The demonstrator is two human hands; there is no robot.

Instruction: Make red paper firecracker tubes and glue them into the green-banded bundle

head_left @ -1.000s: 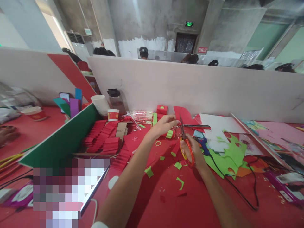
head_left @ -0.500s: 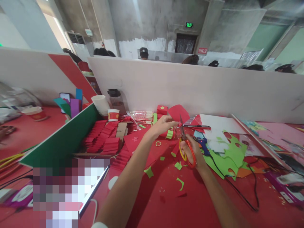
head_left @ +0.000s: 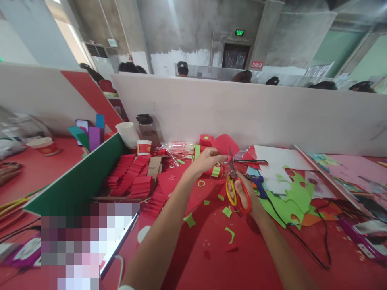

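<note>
My right hand [head_left: 244, 191] grips a pair of scissors [head_left: 238, 196] by its handles, one loop yellow and the other red, blades pointing away from me. Between the blades and my left fingertips is a sheet of red paper [head_left: 225, 143], raised above the table. My left hand [head_left: 208, 160] pinches the near edge of that paper. Below my hands, green paper scraps [head_left: 190, 220] lie on the red tabletop [head_left: 199, 257]. A blue glue gun [head_left: 258, 183] rests just right of my right hand.
Pleated red paper strips [head_left: 130, 175] are piled at left, beside a paper cup [head_left: 144, 147] and a dark-lidded bottle [head_left: 148, 129]. Cut green sheets [head_left: 290, 197] and white paper [head_left: 279, 157] lie at right, with a black cord [head_left: 302, 241]. A white partition [head_left: 242, 108] stands behind.
The scissors' handles have spread slightly wider in my right hand. The red paper has shifted a little to the left. My left hand has hardly moved.
</note>
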